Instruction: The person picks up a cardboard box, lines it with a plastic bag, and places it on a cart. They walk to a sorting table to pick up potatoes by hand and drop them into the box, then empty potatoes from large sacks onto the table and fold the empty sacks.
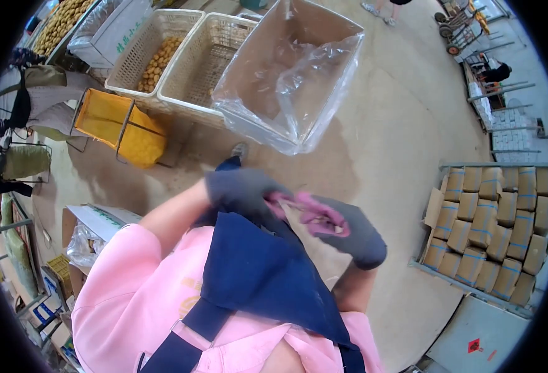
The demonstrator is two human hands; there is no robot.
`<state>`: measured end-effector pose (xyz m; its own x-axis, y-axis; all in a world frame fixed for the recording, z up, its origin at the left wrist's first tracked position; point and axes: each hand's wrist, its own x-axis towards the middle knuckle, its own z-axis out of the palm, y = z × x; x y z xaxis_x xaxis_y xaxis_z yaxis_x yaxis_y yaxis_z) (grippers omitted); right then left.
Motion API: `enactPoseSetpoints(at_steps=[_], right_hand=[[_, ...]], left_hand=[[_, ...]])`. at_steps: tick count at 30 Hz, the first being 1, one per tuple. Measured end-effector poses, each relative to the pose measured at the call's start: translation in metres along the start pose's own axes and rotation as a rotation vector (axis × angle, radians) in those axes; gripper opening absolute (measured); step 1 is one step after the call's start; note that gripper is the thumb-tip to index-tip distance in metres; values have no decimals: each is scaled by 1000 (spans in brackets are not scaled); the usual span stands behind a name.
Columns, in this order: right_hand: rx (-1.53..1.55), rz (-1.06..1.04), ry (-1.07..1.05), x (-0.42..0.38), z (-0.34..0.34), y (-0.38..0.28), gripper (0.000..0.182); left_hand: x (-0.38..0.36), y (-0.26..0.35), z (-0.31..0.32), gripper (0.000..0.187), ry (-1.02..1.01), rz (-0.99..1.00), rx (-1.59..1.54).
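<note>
My left hand point(244, 191), in a grey work glove with mauve on the finger side, is in front of my chest and slightly blurred. Facing it is my right hand point(352, 235), gloved the same way, its mauve fingers curled inward. The fingertips of both hands come close together over my dark blue apron point(258, 261). A small pale bit shows at the right fingers, but I cannot tell what it is. Beyond the hands stands a large cardboard box point(261, 62) with a clear plastic liner point(299, 93) draped over its rim.
Two white plastic crates point(184, 102) stand left of the box, one holding small round yellow-brown produce point(160, 63). A yellow mesh bag point(121, 127) hangs in a metal frame. Stacked cartons point(482, 224) sit at right. Other people point(44, 102) are at the left.
</note>
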<state>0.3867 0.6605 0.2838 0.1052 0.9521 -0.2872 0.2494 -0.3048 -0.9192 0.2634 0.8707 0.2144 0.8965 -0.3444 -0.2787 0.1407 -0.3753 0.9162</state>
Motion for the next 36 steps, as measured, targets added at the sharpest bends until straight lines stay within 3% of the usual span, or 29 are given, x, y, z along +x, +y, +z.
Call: enactPoseSetpoints(at_steps=[1, 3, 5, 6, 7, 8, 9, 10, 12, 15, 24, 26, 28, 30, 31, 32, 34, 36], right_hand=[[19, 111, 102, -8, -5, 8, 48], [-102, 578, 241, -11, -18, 15, 44], [-332, 457, 492, -22, -22, 112, 40], [-333, 450, 476, -18, -16, 136, 40], [-37, 378, 719, -10, -11, 153, 40], [268, 298, 941, 1, -8, 161, 40], [473, 142, 1060, 18, -4, 157, 42], [481, 144, 1029, 35, 0, 145, 42], [583, -102, 1338, 62, 3, 119, 32], [518, 83, 1293, 89, -8, 109, 29], [418, 36, 1238, 143, -73, 139, 32], [403, 29, 1240, 161, -88, 156, 33], [374, -4, 1283, 177, -112, 162, 35], [75, -22, 1252, 202, -131, 158, 43], [65, -30, 1296, 215, -140, 151, 43], [23, -18, 1274, 229, -147, 145, 48], [-21, -17, 1265, 257, -156, 139, 53], [-561, 238, 1191, 272, -152, 143, 57]], left_hand=[[-8, -19, -2, 40, 184, -41, 122], [-31, -69, -16, 37, 551, -215, 277], [-55, -107, -31, 30, 869, -308, 383], [-66, -117, -38, 29, 963, -342, 54], [-74, -123, -45, 28, 1048, -368, -280], [-78, -123, -52, 28, 1071, -385, -283], [-83, -118, -60, 29, 1124, -306, -486], [-87, -116, -67, 30, 1168, -223, -686], [-87, -129, -82, 35, 1197, -188, -636], [-76, -148, -105, 37, 1085, -129, -764], [-13, -209, -199, 40, 970, -88, -906], [2, -226, -219, 35, 909, -44, -787], [30, -225, -239, 32, 1025, -27, -816], [59, -218, -265, 32, 1041, -33, -795], [77, -229, -280, 41, 1016, 116, -754], [98, -241, -294, 41, 987, 137, -747], [123, -210, -316, 56, 1118, 121, -392], [146, -197, -348, 53, 1039, 177, -433]])
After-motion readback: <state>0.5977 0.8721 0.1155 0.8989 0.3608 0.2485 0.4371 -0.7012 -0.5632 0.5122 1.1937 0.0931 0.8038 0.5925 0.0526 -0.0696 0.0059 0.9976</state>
